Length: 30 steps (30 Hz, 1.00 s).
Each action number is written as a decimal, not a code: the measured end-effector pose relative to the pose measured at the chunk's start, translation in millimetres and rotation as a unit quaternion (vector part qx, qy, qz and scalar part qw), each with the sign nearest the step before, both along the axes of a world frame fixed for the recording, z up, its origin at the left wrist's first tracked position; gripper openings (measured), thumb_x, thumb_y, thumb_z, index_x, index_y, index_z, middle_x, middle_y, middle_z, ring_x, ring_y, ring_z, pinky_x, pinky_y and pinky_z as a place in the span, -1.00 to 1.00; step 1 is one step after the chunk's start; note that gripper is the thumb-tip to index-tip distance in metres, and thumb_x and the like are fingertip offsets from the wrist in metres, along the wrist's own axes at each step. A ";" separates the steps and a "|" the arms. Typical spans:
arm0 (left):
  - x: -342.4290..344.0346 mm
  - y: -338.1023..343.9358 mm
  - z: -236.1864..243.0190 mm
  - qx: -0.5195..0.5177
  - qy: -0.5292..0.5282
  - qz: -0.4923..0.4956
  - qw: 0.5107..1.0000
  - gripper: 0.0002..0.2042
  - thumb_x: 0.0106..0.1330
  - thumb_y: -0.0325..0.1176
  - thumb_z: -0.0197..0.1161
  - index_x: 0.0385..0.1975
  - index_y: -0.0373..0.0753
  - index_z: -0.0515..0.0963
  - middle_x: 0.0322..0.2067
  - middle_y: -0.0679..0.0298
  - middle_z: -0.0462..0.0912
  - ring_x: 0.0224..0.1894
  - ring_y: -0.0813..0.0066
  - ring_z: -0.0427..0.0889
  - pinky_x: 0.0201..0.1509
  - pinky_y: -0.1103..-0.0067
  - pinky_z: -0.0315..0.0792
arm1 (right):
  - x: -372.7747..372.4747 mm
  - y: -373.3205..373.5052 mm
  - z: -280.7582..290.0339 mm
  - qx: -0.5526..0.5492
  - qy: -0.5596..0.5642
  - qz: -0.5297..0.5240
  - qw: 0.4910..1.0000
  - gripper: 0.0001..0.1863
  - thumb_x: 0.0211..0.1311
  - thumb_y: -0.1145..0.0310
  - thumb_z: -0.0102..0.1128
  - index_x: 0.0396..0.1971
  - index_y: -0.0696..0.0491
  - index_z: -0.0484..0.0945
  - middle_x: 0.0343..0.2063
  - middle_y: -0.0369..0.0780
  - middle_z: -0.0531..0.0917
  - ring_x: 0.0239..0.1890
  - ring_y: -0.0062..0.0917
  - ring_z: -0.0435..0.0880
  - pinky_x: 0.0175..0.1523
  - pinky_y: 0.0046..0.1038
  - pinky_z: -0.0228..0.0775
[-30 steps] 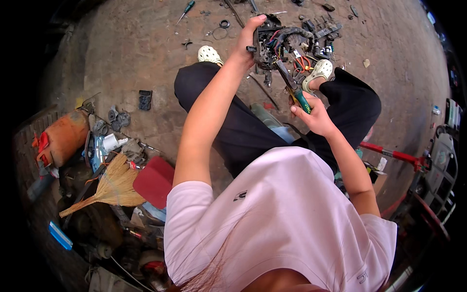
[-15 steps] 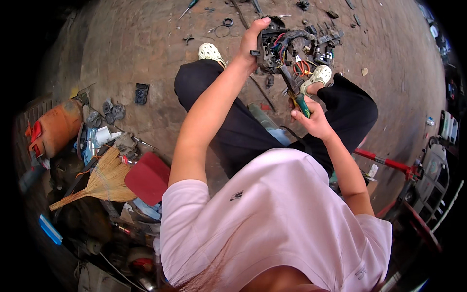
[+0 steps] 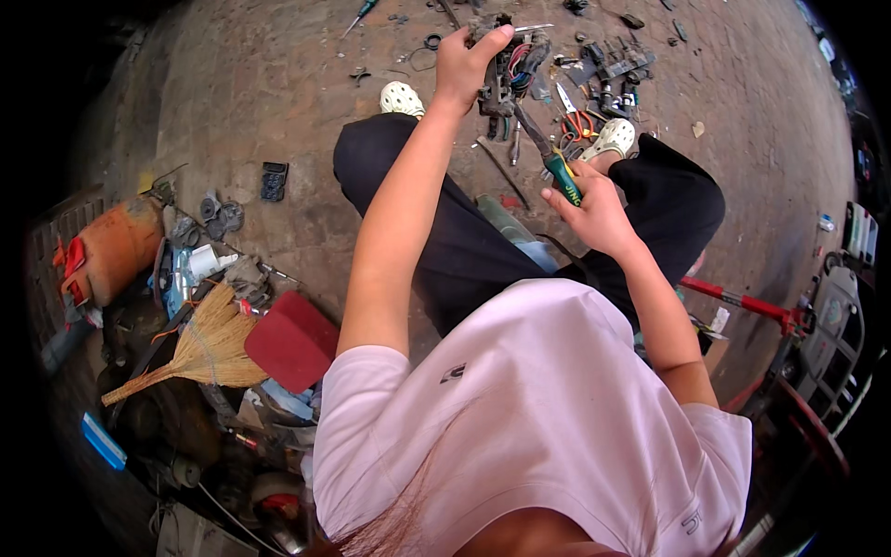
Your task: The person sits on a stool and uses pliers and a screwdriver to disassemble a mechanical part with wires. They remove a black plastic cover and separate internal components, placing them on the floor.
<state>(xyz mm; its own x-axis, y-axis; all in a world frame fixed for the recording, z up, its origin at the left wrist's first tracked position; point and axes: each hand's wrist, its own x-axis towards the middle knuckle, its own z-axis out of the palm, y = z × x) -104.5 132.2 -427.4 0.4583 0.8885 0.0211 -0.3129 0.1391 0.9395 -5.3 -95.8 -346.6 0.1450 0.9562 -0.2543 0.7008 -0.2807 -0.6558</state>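
Observation:
My left hand [image 3: 461,70] is closed round the left side of a dirty black part with coloured wires [image 3: 498,85], thumb on top, held out over the floor. In my right hand [image 3: 592,206] is a tool with a green-and-yellow handle [image 3: 561,174] and a long, dark, blade-like end. That end points up and left, its tip at the lower right of the wired part; whether they touch I cannot tell. Just beyond the tool lie scissors with orange handles [image 3: 579,123]. Below the wired part is a small slim metal tool [image 3: 516,147].
Several dark parts [image 3: 626,65] lie scattered on the brick floor, beyond my shoes [image 3: 613,137]. A screwdriver [image 3: 362,13] is at the far left. To my left are a straw broom [image 3: 209,348], a red panel [image 3: 292,342] and an orange cylinder [image 3: 116,243]; a red bar [image 3: 742,299] lies right.
My left hand has shifted slightly left and turned the wired part, so more scissors show. My right hand and its tool have moved a little left.

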 end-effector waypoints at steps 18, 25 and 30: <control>6.9 6.8 7.3 -0.295 -0.259 -0.029 0.919 -0.62 0.23 -0.05 0.08 -0.29 -0.29 0.56 -0.39 0.20 0.68 -0.38 0.32 0.67 -0.24 0.44 0.58 | -17.6 -0.3 -7.3 -0.085 0.613 -0.065 0.783 -0.55 0.26 0.14 0.17 -0.12 0.27 0.47 -0.60 -0.37 0.34 -0.53 -0.73 0.24 -0.39 -0.64 0.10; 3.9 10.3 8.4 -0.252 -0.313 -0.045 0.915 -0.57 0.25 -0.01 0.05 -0.16 -0.27 0.55 -0.29 0.19 0.67 -0.28 0.31 0.67 -0.18 0.42 0.59 | -4.3 -24.6 -1.1 -0.083 0.625 -0.122 0.766 -0.42 0.27 0.11 0.12 0.06 0.33 0.41 -0.18 -0.13 0.55 -0.49 -0.69 0.40 -0.05 -0.51 0.46; -7.3 13.6 -0.8 -0.225 -0.332 -0.106 0.910 -0.51 0.18 0.03 0.10 -0.12 -0.29 0.52 -0.24 0.15 0.67 -0.23 0.27 0.67 -0.13 0.36 0.59 | -11.0 -24.3 23.0 -0.084 0.611 -0.118 0.778 -0.43 0.28 0.17 0.14 0.14 0.28 0.38 0.17 -0.07 0.43 -0.09 -0.51 0.55 0.17 -0.41 0.41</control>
<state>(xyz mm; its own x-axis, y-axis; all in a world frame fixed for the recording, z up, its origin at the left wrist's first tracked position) -111.8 145.7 -428.2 0.6393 0.7689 0.0113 -0.7118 0.5861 0.3870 -16.2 -120.1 -323.6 -0.1377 0.8778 -0.4589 -0.5018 -0.4613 -0.7317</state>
